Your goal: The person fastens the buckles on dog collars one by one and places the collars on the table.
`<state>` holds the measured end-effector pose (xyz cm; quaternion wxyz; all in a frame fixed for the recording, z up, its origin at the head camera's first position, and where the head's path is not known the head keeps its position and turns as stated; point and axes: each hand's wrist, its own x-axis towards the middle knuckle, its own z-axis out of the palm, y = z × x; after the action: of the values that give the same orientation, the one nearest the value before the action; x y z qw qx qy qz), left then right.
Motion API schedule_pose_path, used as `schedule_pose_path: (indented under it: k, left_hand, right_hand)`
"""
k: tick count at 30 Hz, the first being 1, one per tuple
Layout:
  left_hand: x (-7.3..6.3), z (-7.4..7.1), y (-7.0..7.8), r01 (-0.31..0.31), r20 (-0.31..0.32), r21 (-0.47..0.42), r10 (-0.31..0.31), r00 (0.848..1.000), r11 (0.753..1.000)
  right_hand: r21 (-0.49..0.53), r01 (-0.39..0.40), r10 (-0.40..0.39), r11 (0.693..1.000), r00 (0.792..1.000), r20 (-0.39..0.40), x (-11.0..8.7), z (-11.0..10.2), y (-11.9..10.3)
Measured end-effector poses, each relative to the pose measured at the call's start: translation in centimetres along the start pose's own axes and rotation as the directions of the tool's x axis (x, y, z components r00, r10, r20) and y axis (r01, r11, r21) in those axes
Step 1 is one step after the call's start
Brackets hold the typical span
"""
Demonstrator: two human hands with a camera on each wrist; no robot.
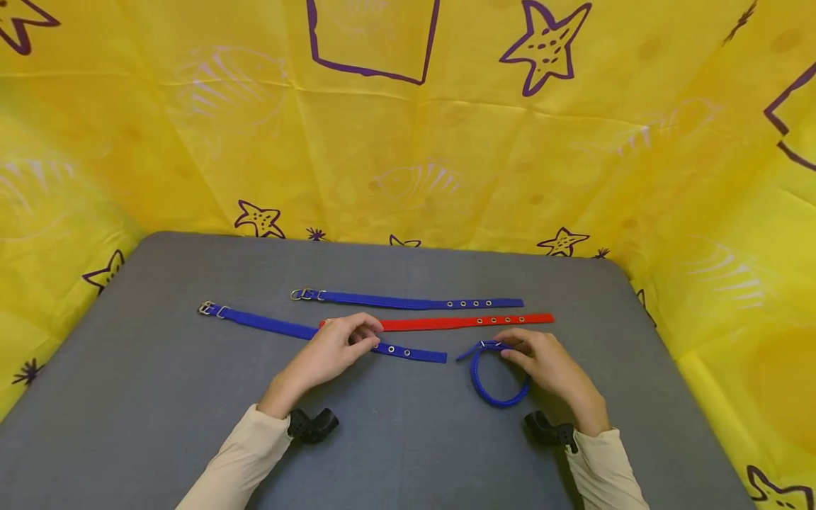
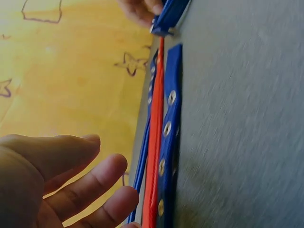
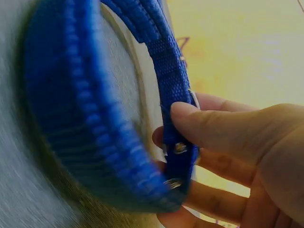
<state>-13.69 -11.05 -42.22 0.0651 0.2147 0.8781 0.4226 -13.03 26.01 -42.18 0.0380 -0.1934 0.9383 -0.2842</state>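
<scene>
Right of centre, the right hand [image 1: 545, 358] pinches a looped blue collar [image 1: 500, 403] near its buckle [image 1: 482, 343], probably steadying the ring, while the left hand [image 1: 334, 347], mid-frame, hangs loosely spread.

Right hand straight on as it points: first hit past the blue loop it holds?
Likely the red strap, near its holes, though the right hand may pass above; height is unclear.

Cream sleeves [image 1: 237, 453], black wrist cameras [image 1: 314, 426], bare hands [image 1: 334, 348]

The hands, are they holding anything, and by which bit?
The right hand pinches the looped blue strap where its ends overlap; the left hand holds nothing.
</scene>
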Motion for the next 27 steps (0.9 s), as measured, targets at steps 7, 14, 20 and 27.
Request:
schedule_pose_path:
  k: [7,14,20,27]
  left_hand:
    - [0.5,-1.9,-1.3,0.012,-0.074,0.037,-0.009,0.997,0.999]
    - [0.3,-3.7,-3.2,0.032,-0.104,0.068,-0.025,0.994,0.997]
    - [0.6,-5.0,-4.7,0.037,-0.142,0.130,-0.018,0.990,0.991]
    - [1.2,-6.8,-6.1,0.081,-0.147,0.160,-0.058,0.988,0.984]
  right_hand:
    - [-0.026,-0.038,0.037,0.999,0.999,-0.032,0.1,-1.1,1.9]
    - [0.019,-0.073,0.074,0.997,0.996,-0.050,0.8,-2.3,2.2]
    - [-0.012,-0.029,0.027,1.000,0.994,-0.109,2.2,-2.7,2.3]
    - [0.000,0.021,-0.020,1.000,0.992,-0.127,3.9,-2.2,3.2]
